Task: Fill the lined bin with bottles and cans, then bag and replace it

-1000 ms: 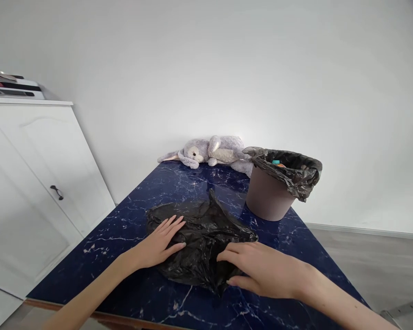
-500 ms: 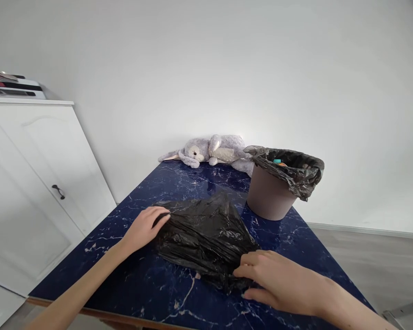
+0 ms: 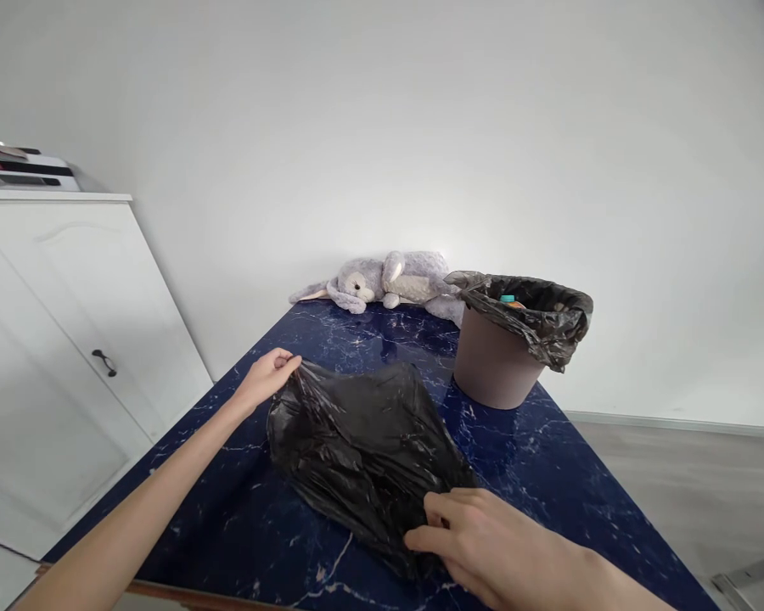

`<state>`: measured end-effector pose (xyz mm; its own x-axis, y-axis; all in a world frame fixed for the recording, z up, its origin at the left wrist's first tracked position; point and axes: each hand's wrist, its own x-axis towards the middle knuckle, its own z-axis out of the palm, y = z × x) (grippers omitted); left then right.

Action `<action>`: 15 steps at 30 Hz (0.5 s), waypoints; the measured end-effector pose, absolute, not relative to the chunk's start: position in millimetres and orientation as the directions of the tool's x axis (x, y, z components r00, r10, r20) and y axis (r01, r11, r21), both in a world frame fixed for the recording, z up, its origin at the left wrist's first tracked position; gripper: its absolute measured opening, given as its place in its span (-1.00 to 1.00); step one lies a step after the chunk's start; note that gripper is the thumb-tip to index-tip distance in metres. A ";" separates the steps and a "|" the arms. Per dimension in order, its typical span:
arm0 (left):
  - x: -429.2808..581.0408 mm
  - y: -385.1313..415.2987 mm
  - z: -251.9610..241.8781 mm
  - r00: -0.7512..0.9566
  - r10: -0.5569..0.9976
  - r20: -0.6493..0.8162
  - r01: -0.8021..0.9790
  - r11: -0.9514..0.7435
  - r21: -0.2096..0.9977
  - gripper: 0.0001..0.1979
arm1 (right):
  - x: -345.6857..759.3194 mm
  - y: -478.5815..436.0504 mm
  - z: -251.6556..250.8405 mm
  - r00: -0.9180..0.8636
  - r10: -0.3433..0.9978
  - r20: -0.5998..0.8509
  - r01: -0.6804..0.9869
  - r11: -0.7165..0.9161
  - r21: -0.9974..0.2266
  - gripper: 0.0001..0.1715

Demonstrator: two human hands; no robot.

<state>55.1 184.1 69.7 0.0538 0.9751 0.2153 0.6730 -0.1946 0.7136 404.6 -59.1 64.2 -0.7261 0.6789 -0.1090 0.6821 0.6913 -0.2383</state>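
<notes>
A crumpled black garbage bag (image 3: 369, 441) lies partly spread over the dark blue marbled table (image 3: 229, 518). My left hand (image 3: 272, 373) pinches its far left corner between thumb and fingers and holds that corner a little raised. At the near right edge of the bag, my right hand (image 3: 468, 535) has its thumb and fingers closed on the plastic. The bag is stretched between both hands, with creases running from the left corner.
A brown trash bin (image 3: 497, 361), lined with a black bag, stands at the right; a teal-capped bottle (image 3: 508, 299) shows inside. Against the wall lies a grey plush rabbit (image 3: 388, 280). A white cabinet (image 3: 89, 314) stands left of the table.
My left hand has moved up and left and now pinches the bag's corner, pulling it outward. My right hand has shifted slightly left and nearer with its edge. The bag is more spread.
</notes>
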 end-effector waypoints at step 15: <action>100.2 68.9 215.8 -0.193 0.655 0.731 0.124 -0.722 0.680 -0.86 | 417.2 4.4 42.8 -0.405 0.807 0.430 0.898 0.440 0.019 -0.45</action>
